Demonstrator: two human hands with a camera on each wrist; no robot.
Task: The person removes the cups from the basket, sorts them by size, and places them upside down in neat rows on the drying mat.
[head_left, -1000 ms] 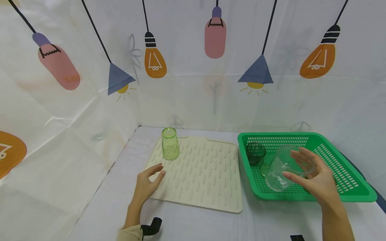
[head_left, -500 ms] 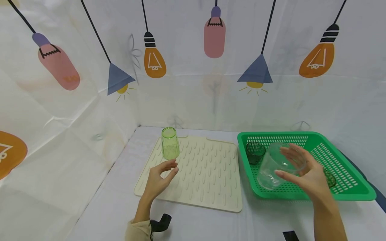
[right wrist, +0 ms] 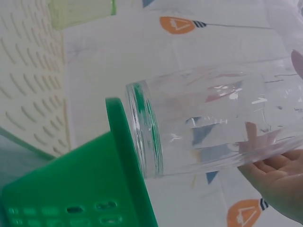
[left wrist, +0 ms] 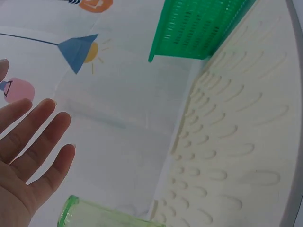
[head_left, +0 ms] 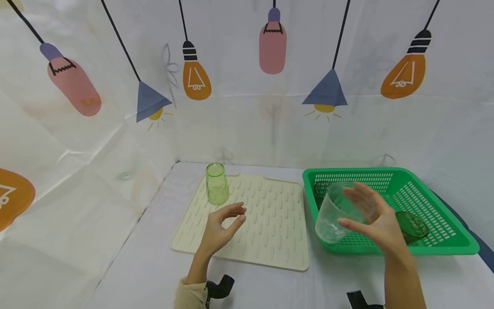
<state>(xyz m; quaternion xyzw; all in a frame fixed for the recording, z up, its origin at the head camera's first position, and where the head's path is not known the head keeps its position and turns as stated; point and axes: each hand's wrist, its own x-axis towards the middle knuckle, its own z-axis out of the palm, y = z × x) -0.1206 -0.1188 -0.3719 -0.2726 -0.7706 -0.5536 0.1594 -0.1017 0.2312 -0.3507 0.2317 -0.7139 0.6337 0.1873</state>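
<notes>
Over the left front of the green basket [head_left: 386,248], my right hand [head_left: 380,221] grips a large clear glass [head_left: 328,219] near its rim. The glass is tilted, base toward the lower left, and overlaps the basket's edge in the head view. Its thick base [right wrist: 144,130] shows close by the basket rim in the right wrist view. My left hand [head_left: 220,229] holds nothing, fingers gently bent above the ribbed cream mat [head_left: 266,240]. A light green glass [head_left: 217,186] stands upside down at the mat's back left corner.
Inside the basket, a dark glass [head_left: 319,189] sits at the left, partly behind the clear one. A green glass [head_left: 414,227] lies at the right, partly hidden by my right hand. A white printed sheet [head_left: 239,124] hangs behind the table.
My right hand has carried the clear glass left, toward the basket's left edge, uncovering the green glass at the right. My left hand has moved right over the mat.
</notes>
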